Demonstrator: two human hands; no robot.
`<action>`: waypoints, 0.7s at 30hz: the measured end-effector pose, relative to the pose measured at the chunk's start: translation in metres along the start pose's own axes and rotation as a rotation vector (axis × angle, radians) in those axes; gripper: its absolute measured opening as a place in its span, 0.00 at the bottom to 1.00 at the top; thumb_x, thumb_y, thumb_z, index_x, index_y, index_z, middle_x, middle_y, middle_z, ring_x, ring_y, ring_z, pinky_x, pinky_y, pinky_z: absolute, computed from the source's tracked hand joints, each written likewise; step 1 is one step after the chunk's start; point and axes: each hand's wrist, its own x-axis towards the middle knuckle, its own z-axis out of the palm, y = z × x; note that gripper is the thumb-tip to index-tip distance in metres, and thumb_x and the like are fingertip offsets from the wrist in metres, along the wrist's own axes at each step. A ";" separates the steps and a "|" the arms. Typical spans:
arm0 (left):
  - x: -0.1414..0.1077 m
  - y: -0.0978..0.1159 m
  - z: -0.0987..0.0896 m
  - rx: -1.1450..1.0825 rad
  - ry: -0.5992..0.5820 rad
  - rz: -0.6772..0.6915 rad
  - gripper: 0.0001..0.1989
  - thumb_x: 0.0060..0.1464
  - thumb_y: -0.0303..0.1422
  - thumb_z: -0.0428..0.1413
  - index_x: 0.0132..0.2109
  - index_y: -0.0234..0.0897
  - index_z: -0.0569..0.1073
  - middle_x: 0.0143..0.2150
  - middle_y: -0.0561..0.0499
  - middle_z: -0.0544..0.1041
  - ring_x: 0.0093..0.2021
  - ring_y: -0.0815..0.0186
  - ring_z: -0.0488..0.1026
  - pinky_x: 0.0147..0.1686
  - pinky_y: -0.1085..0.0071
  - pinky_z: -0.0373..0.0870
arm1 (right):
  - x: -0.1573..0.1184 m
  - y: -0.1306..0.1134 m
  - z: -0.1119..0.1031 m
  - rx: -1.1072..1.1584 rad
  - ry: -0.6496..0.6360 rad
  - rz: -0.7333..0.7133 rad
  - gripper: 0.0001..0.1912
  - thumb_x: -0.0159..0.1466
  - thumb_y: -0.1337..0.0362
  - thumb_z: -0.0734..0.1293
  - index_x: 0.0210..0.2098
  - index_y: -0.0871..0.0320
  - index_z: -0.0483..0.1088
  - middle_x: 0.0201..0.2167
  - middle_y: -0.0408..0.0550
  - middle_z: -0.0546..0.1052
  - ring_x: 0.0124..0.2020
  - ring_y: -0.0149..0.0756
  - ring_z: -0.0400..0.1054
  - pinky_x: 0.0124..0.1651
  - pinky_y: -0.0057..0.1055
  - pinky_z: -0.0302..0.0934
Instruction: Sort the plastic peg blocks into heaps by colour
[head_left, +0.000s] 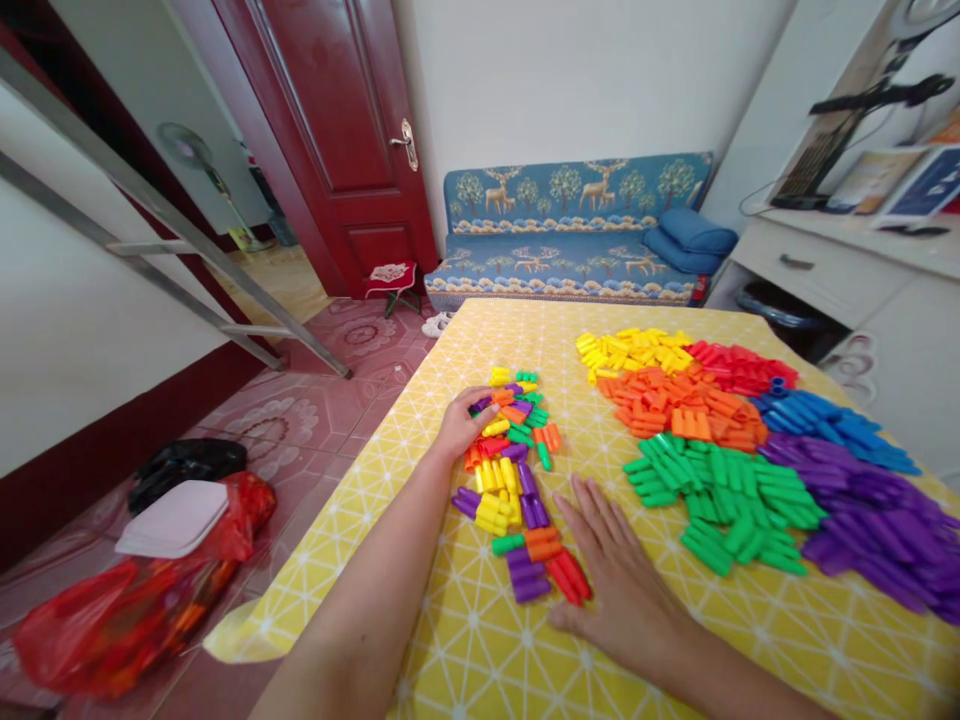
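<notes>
A mixed heap of small plastic tubes, in yellow, purple, green, orange and red, stretches across the middle of the table. At its far left edge lies my left hand, thumb and fingers apart over orange and purple tubes; some fingertips are hidden among them. My right hand rests flat on the table with its fingers spread, its thumb side close by a few red tubes. Farther right, tubes sit in one-colour piles: yellow, red, orange, blue, green and purple.
A yellow patterned cloth covers the table. Red and black bags lie on the floor at left, by a metal ladder. Behind the table stand a blue sofa and a small stool; a white cabinet is at right.
</notes>
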 end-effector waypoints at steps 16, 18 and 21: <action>-0.001 0.003 -0.003 -0.064 -0.035 -0.015 0.17 0.58 0.39 0.53 0.52 0.38 0.75 0.56 0.45 0.73 0.57 0.60 0.68 0.61 0.62 0.61 | 0.118 0.013 0.015 0.242 0.118 0.041 0.38 0.58 0.47 0.66 0.64 0.53 0.55 0.64 0.56 0.58 0.65 0.50 0.51 0.64 0.53 0.46; -0.001 0.003 -0.003 -0.026 -0.015 -0.010 0.18 0.57 0.39 0.55 0.52 0.38 0.74 0.55 0.45 0.73 0.57 0.60 0.68 0.61 0.62 0.60 | 0.114 0.013 0.012 0.373 0.196 0.003 0.33 0.62 0.51 0.64 0.64 0.53 0.55 0.64 0.55 0.59 0.65 0.45 0.52 0.64 0.49 0.49; -0.001 0.002 -0.003 0.016 0.037 -0.021 0.19 0.55 0.39 0.57 0.52 0.38 0.74 0.54 0.44 0.73 0.55 0.60 0.69 0.60 0.62 0.61 | 0.111 0.013 0.010 0.436 0.306 -0.028 0.33 0.62 0.55 0.64 0.64 0.53 0.53 0.66 0.54 0.55 0.67 0.44 0.48 0.65 0.47 0.48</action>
